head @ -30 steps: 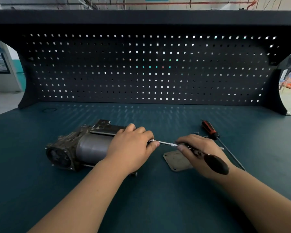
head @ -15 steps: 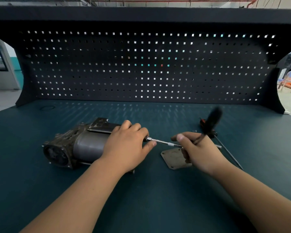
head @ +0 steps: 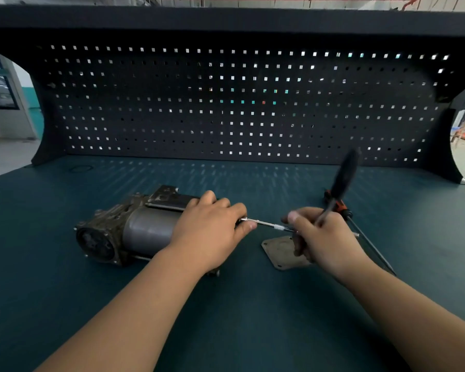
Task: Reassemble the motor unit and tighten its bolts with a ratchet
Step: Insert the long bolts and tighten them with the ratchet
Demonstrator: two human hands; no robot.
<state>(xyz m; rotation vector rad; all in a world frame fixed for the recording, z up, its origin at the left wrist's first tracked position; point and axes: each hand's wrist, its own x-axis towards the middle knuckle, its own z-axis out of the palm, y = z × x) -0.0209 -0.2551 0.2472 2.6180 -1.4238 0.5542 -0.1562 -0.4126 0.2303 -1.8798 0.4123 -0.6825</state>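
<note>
The grey motor unit (head: 134, 229) lies on its side on the dark teal bench, its round end facing left. My left hand (head: 210, 232) grips its right end, hiding that end. A thin silver extension bar (head: 266, 224) runs from the motor's right end to the ratchet (head: 341, 181), whose black handle points up and away, blurred by motion. My right hand (head: 322, 237) grips the ratchet at its head. A flat square cover plate (head: 279, 253) lies on the bench under my right hand.
A screwdriver (head: 360, 232) with an orange and black handle lies right of my right hand, its shaft pointing toward me. A black pegboard (head: 239, 103) closes off the back of the bench (head: 253, 318).
The ratchet handle has swung from lying low toward me to pointing up and away. My right hand turned with it. My left hand has stayed on the motor.
</note>
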